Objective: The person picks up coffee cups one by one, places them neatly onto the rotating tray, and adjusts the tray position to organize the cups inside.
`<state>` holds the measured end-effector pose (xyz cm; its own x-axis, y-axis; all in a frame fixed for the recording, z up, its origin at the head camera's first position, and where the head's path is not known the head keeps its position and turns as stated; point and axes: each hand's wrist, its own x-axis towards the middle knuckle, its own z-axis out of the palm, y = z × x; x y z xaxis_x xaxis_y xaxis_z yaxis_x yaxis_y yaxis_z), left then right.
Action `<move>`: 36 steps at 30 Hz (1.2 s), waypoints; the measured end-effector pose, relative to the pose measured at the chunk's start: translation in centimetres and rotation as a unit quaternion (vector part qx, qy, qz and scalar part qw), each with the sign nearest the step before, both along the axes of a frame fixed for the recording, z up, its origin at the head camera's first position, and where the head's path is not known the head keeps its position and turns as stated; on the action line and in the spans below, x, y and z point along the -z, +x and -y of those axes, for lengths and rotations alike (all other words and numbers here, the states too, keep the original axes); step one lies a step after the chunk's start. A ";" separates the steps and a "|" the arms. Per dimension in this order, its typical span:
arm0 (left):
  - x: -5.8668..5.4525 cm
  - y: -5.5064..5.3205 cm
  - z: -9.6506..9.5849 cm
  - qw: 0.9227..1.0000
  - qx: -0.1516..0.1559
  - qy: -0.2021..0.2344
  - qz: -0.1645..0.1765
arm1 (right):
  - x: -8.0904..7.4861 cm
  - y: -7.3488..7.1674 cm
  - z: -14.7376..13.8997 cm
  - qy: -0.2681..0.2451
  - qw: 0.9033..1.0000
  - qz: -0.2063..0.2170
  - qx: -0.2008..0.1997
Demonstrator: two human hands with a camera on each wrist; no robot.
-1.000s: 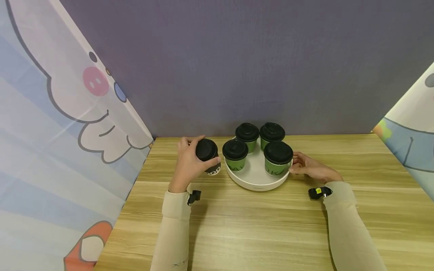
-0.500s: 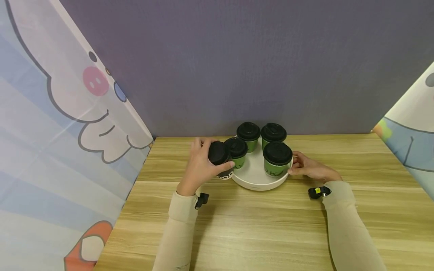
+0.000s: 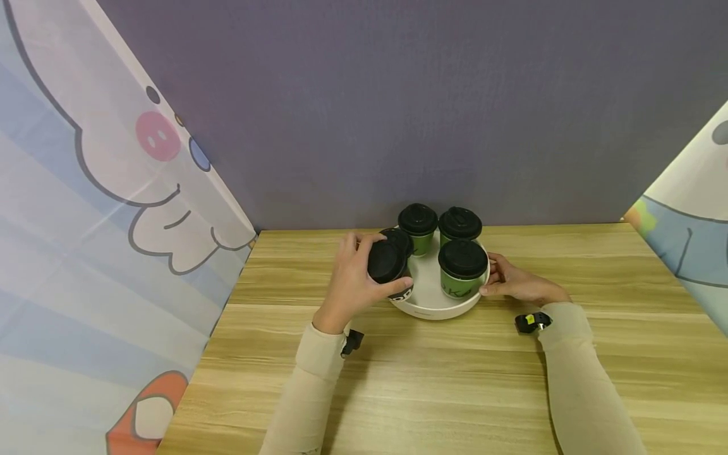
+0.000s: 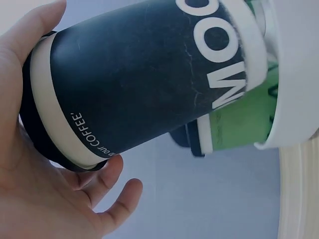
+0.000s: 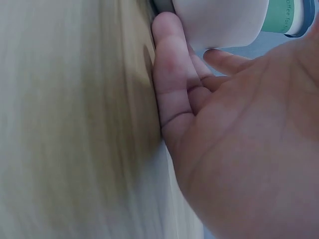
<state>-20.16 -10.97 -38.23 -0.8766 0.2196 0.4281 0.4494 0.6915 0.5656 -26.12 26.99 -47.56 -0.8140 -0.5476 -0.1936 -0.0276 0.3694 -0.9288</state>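
Note:
My left hand (image 3: 354, 284) grips a black paper coffee cup (image 3: 388, 262) with a black lid, thumb on the near side and fingers behind. In the left wrist view this cup (image 4: 134, 74) tilts in front of the white tray (image 4: 301, 74). The round white tray (image 3: 423, 287) carries several green lidded coffee cups, among them a front-right cup (image 3: 457, 285). One green cup (image 3: 402, 239) is mostly hidden behind the black one. At the tray's right side my right hand (image 3: 519, 282) touches the outer wall with thumb and fingertips; a green cup (image 5: 281, 15) shows above that wall.
The wooden table (image 3: 432, 385) reaches back to a grey-purple wall panel (image 3: 364, 114). A cartoon-printed curtain (image 3: 85, 253) hangs along the left, another printed sheet at the right. Small black wrist cameras sit at both cuffs.
My left hand has carried the black cup rightward from beside the tray to over its left edge. The tray and green cups have turned slightly clockwise; my right hand has stayed nearly still.

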 end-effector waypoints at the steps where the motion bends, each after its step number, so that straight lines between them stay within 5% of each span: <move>1: 0.1 0.0 -0.2 1.000 0.002 -0.003 -0.002 | 0.0 0.0 0.0 0.000 1.000 0.000 0.000; 14: 1.4 0.2 -2.7 0.997 0.015 -0.067 -0.046 | 0.2 0.0 0.0 -0.002 1.000 -0.005 -0.003; 25: 2.7 0.1 -4.2 0.994 0.022 -0.094 -0.058 | 0.4 -0.2 0.0 -0.005 1.000 -0.006 -0.006; 36: 3.4 0.3 -5.3 0.984 0.008 -0.167 -0.055 | 0.4 -0.1 0.0 0.002 1.000 0.000 -0.002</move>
